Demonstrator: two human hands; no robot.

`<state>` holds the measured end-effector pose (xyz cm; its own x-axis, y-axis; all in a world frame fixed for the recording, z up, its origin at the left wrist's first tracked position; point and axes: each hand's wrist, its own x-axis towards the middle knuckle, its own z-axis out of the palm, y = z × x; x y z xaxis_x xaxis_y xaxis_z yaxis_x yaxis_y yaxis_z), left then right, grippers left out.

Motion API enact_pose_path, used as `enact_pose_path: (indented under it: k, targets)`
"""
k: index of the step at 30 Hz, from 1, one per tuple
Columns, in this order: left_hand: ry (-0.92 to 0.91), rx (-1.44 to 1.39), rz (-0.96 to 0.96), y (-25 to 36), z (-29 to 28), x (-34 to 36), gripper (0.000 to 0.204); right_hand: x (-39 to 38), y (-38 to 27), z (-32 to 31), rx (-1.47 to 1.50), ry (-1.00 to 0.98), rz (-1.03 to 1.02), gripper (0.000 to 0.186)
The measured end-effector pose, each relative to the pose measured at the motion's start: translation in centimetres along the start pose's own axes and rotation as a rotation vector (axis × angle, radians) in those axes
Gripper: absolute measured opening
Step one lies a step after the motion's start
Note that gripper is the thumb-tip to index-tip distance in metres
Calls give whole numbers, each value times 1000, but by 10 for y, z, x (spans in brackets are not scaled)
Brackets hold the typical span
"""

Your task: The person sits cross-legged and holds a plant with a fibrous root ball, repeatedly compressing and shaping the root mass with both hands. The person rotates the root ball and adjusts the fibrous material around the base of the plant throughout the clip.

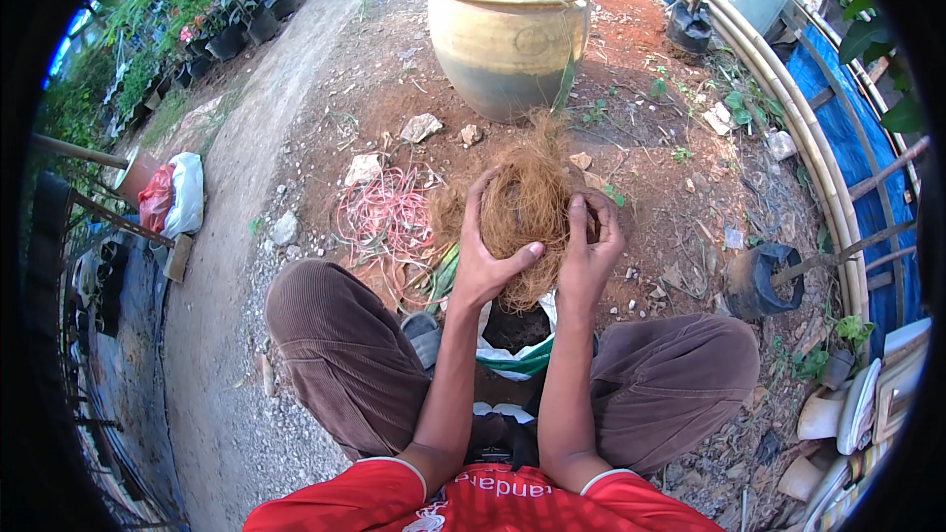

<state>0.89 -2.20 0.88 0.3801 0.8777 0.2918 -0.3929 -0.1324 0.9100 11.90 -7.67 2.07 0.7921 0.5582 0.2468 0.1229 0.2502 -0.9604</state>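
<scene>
A shaggy bundle of brown coconut fibre (522, 212) is held up between my two hands. Along its left side curve the fingers of my left hand (488, 251), with the thumb lying across its front. My right hand (591, 241) grips its right side, fingers bent in against the fibres. Loose strands stick out at the top and trail below. Under the bundle, between my knees, stands an open white and green sack (522, 365) with dark soil (517, 328) inside; my forearms and the fibre partly cover it.
Just ahead stands a large tan glazed pot (507, 49). A tangle of pink plastic string (386, 212) lies on the ground to the left, near stones (422, 128). At right are a black plant bag (764, 281) and a bamboo rail (808, 148). Potted plants (227, 39) line the far left.
</scene>
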Motion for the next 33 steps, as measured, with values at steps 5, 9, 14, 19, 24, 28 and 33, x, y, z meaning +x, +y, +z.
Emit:
enact_pose_path:
  k: [5, 9, 14, 19, 24, 28, 33]
  targets:
    - [91, -24, -26, 1, 4, -2, 101, -3, -2, 3, 65, 23, -125, 18]
    - [136, -27, -3, -1, 5, -1, 98, -1, -8, 3, 39, -181, -146, 26]
    - [222, -95, -6, -6, -1, -1, 96, -3, -16, 5, 84, -413, -243, 56]
    - [322, -264, -24, -15, -9, -2, 87, -3, -1, 7, 345, -298, -197, 67]
    - [347, -567, -138, -18, -19, -9, 73, 3, 19, 8, 198, -222, -292, 101]
    - [375, -520, -68, -15, -19, -7, 73, -18, 27, 29, 141, -269, -350, 113]
    - [296, -338, -87, -11, -2, -9, 82, -36, 32, 41, -53, -252, -405, 100]
